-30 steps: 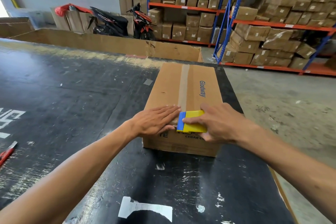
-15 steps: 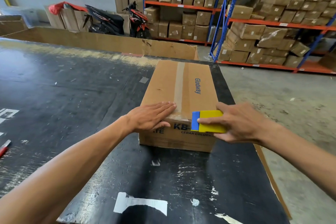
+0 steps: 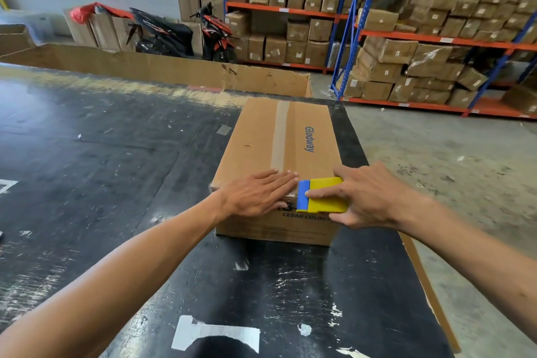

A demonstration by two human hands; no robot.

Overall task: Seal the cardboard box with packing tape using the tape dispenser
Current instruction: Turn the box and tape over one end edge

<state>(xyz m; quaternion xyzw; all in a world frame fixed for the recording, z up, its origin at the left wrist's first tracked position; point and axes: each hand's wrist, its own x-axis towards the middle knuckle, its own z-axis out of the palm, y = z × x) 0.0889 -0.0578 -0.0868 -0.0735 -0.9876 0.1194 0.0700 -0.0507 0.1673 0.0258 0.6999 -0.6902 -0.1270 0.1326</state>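
Big metal shelves (image 3: pixel 436 38) in blue and orange stand at the back of the room, and they are full of brown boxes. Near the grey wall a black and red motorbike (image 3: pixel 180 35) is parked. Close to the camera is a wide black table (image 3: pixel 87 154), scratched and dotted with bits of white sticker. A long wall of flat cardboard (image 3: pixel 162 70) stands along its far edge.

On the right part of the table lies the cardboard box (image 3: pixel 279 154). Its long side points away from the person. Blue letters on top read "Glodway". A strip of clear packing tape (image 3: pixel 279 136) runs down the middle of the lid, from the far end to the near end.

From the head camera, two bare arms reach out to the near end of the box. The left hand (image 3: pixel 255 193) lies flat and open on top of the box, right at the near edge, with its fingers straight and pressed down over the end of the tape. The right hand (image 3: pixel 369 197) is closed around a small yellow tool with a blue edge (image 3: pixel 319 196). Its fingers lie on top and its thumb is under it. The blue edge sits at the near top edge of the box, just beside the left fingertips. I cannot tell if the blue edge touches the tape.
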